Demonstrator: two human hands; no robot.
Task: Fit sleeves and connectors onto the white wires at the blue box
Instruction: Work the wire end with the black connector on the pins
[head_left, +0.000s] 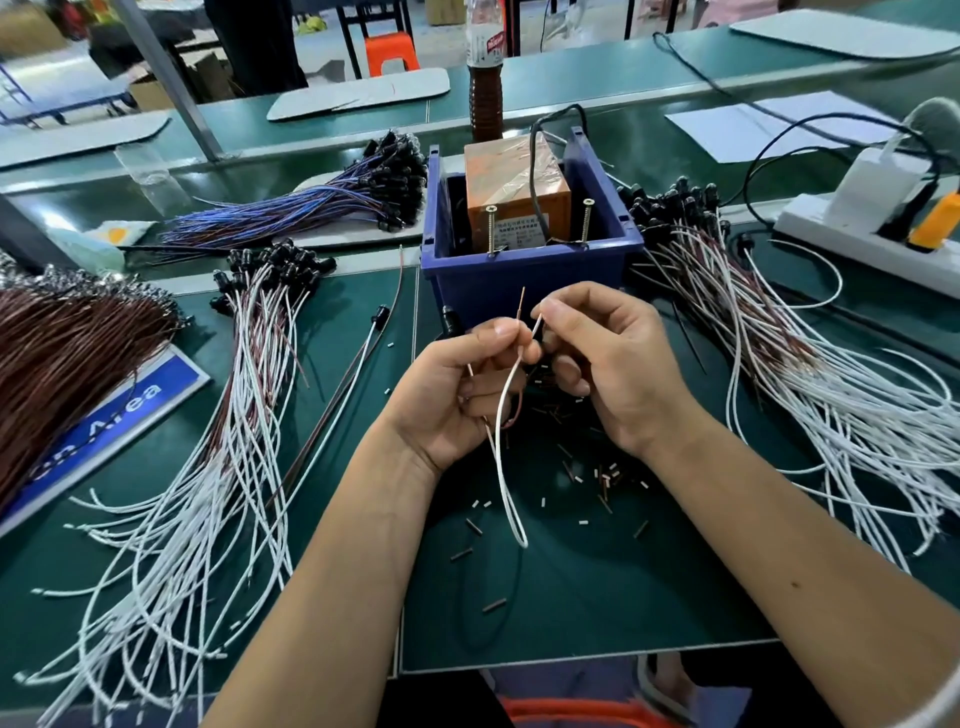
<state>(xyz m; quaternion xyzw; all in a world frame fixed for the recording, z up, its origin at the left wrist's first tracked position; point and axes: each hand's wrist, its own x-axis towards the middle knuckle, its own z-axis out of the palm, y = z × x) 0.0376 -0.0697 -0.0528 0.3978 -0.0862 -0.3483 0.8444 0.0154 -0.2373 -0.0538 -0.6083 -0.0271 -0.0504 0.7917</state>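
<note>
In front of the blue box (524, 280) my left hand (457, 395) pinches a white wire (501, 441) and a thin brown wire (521, 306) whose bare end points up. The white wire loops down toward me and back up. My right hand (608, 364) pinches the white wire's upper tip between thumb and forefinger. Several small dark sleeves (605, 475) lie scattered on the green mat (571, 597) under and before my hands. A black connector (451, 318) sits by the box, just behind my left hand.
Bundles of white and brown wires with black connectors lie at left (249, 374) and right (810, 364). A blue wire bundle (311, 205) lies behind left. The box holds an orange-brown unit (514, 187) with two screws. A white power strip (872, 234) sits at right; a bottle (485, 78) stands behind.
</note>
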